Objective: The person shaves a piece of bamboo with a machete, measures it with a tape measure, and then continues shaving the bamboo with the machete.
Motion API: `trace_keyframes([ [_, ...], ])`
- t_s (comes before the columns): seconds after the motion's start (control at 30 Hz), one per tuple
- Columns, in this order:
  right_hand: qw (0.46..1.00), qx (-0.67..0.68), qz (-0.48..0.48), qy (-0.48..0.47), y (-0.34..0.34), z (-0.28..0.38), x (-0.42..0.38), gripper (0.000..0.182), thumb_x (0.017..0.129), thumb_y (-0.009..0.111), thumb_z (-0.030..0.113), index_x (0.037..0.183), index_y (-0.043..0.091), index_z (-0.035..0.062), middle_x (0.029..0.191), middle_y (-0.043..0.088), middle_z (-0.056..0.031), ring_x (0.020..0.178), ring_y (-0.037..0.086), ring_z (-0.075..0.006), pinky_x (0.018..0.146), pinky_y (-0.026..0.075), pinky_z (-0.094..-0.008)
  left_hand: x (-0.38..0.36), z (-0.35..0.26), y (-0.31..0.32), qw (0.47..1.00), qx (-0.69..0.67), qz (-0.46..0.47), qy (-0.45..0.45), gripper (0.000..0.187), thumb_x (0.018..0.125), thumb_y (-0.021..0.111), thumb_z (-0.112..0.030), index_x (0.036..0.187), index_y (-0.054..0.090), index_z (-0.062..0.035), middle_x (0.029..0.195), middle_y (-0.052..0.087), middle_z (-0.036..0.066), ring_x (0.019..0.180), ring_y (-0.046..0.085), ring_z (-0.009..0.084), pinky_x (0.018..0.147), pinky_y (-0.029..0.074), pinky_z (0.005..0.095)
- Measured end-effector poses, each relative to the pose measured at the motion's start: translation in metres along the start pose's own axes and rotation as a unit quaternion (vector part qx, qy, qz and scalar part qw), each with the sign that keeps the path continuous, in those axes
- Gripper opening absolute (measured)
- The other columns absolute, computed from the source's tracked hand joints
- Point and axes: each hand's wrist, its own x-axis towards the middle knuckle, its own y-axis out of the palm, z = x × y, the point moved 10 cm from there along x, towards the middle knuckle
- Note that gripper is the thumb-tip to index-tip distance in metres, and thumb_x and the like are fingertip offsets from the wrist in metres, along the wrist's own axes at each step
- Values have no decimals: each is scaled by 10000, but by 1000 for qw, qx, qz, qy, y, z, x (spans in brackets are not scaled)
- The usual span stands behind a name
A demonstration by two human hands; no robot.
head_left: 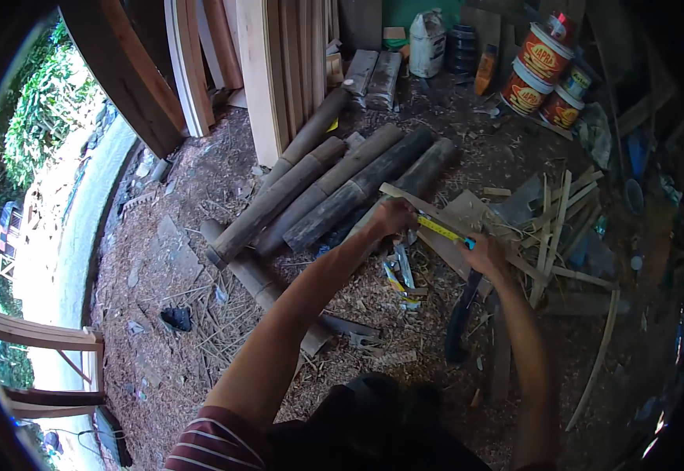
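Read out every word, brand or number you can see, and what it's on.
"APRA", first letter unclear: upper bucket.
"APRA", first letter unclear: lower bucket.
Too small or blurred to read: print on the third bucket, green-labelled can and white bag; numbers on the tape measure.

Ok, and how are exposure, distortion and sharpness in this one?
Head view: the pale ground outside is washed out while the right side falls into shadow; head view: wide-angle distortion seems to bow the dark plank at upper left; head view: markings on the yellow tape are too small to read.
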Motion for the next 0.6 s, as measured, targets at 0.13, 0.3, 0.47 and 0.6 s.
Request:
trace_keyframes([
  [0.13, 999, 40, 3, 3, 7, 3, 15, 428, 775, 617, 408, 1042, 632, 73, 990, 638, -155, 919, 609, -335, 782, 480, -424, 17, 33, -49, 995, 1, -78, -57, 213, 729, 697, -193, 882, 669, -47, 724, 643, 45, 676, 598, 120, 618, 487, 286],
  [0.3, 991, 51, -122, 4, -23, -1, 16, 352, 757, 642, 336, 925, 659, 27, 858, 642, -200, 814, 623, -365, 706, 493, -444, 33, 29, -90, 981, 8, -169, -94, 226, 740, 688, -194, 920, 686, -56, 734, 656, 46, 608, 599, 131, 568, 483, 275],
  [0.47, 992, 14, -39, 118, -14, -55, 15, 389, 784, 617, 367, 1004, 640, 47, 1027, 607, -181, 961, 585, -338, 815, 467, -425, 15, 25, -107, 953, 47, -247, -168, 177, 774, 671, -162, 900, 686, -39, 666, 605, 33, 548, 518, 86, 473, 398, 232],
  [0.6, 988, -5, -154, 29, -22, -67, 16, 345, 780, 627, 338, 872, 655, 6, 922, 598, -212, 898, 586, -360, 776, 455, -462, 20, 20, -100, 957, 83, -236, -145, 206, 750, 692, -194, 918, 699, -75, 733, 645, 55, 625, 573, 116, 552, 448, 269],
])
